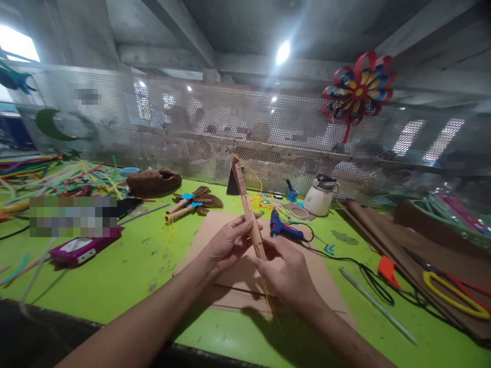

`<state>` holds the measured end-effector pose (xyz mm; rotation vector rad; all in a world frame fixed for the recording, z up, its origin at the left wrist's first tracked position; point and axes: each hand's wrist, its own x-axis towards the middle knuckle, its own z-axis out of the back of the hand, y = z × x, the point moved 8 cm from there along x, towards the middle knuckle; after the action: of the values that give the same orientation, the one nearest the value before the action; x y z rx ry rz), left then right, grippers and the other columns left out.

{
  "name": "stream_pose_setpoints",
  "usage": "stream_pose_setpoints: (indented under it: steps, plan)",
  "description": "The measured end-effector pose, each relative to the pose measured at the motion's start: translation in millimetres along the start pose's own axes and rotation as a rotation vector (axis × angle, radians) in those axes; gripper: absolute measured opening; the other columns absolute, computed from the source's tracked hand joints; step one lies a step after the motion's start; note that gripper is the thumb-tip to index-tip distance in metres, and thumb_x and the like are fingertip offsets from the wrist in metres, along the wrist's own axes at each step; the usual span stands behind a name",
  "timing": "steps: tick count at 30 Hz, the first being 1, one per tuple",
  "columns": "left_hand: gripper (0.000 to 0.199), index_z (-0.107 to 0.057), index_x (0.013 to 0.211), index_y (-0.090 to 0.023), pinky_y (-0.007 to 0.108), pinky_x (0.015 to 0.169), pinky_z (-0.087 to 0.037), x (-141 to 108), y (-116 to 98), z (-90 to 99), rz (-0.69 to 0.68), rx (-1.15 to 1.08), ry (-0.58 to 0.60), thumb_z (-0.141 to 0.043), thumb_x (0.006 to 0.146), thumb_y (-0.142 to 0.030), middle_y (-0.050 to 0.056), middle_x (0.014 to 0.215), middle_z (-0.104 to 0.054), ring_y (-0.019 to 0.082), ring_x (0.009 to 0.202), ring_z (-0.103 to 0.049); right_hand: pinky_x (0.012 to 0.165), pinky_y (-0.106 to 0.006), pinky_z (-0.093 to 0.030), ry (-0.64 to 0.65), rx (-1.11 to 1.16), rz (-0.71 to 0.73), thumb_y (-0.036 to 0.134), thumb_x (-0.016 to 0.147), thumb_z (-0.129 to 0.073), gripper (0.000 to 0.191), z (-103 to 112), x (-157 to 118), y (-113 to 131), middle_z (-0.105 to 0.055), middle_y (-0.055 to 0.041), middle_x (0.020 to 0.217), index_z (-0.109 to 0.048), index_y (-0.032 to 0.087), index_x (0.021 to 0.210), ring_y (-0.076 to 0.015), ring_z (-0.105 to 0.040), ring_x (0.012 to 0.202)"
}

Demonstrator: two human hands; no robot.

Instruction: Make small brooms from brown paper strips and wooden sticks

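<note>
A long, narrow roll of tan paper [245,197] stands tilted above the table, its upper end leaning left. Yellow strands hang from its lower end, and a bit of yellow shows at its tip. My left hand [231,241] grips the roll around its middle, fingers closed on it. Lower down, my right hand [286,266] pinches the roll near its bottom end from the right. Beneath both hands lie flat tan paper sheets [322,286]. Just behind my right hand rests a blue glue gun [286,229].
Two brown paper pieces with blue bands [192,203] lie behind left. A purple box [84,248] and colored strips [84,176] are at left. Rightward are a white kettle [319,198], a black cable [360,264], a grey stick [378,305], scissors [452,294] and brown paper [429,250].
</note>
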<state>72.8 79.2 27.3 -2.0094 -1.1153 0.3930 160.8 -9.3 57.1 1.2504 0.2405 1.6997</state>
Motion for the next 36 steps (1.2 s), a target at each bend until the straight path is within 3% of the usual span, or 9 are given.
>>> stream_pose_setpoints:
  steps: [6,21,30,36]
  plan:
    - [0.026,-0.065,0.092,-0.013,0.025,0.074,-0.047,-2,1,-5.4,-0.008,-0.018,0.043,-0.075,0.068,-0.020,0.004,0.077,-0.065,0.012,0.072,-0.060,0.067,-0.029,-0.050,-0.117,0.082,-0.004,0.017,0.079,-0.060,0.028,-1,-7,-8,-0.063,-0.0043,0.085,-0.057,0.016,0.107,-0.0154,-0.058,0.073]
    - [0.025,-0.067,0.089,-0.012,0.022,0.068,-0.047,-6,4,-9.6,0.019,-0.052,0.031,-0.076,0.067,-0.017,0.001,0.075,-0.064,0.010,0.067,-0.059,0.067,-0.029,-0.048,-0.145,-0.039,0.167,0.015,0.082,-0.058,0.024,2,-14,5,-0.061,-0.0038,0.084,-0.059,0.018,0.106,-0.0148,-0.056,0.071]
    - [0.020,-0.064,0.092,-0.013,0.025,0.074,-0.047,-7,6,-11.2,0.021,-0.033,0.091,-0.070,0.074,-0.019,0.006,0.081,-0.065,0.013,0.074,-0.061,0.070,-0.028,-0.052,-0.126,0.066,0.077,0.017,0.082,-0.058,0.039,-3,-15,-1,-0.064,-0.0058,0.092,-0.051,0.016,0.120,-0.0147,-0.061,0.075]
    - [0.022,-0.063,0.097,-0.013,0.025,0.073,-0.047,-7,7,-11.6,0.011,-0.032,0.130,-0.068,0.076,-0.020,0.005,0.079,-0.064,0.012,0.072,-0.061,0.068,-0.029,-0.053,-0.145,0.026,0.114,0.017,0.082,-0.059,0.035,1,-16,4,-0.065,-0.0062,0.094,-0.055,0.018,0.116,-0.0152,-0.061,0.074]
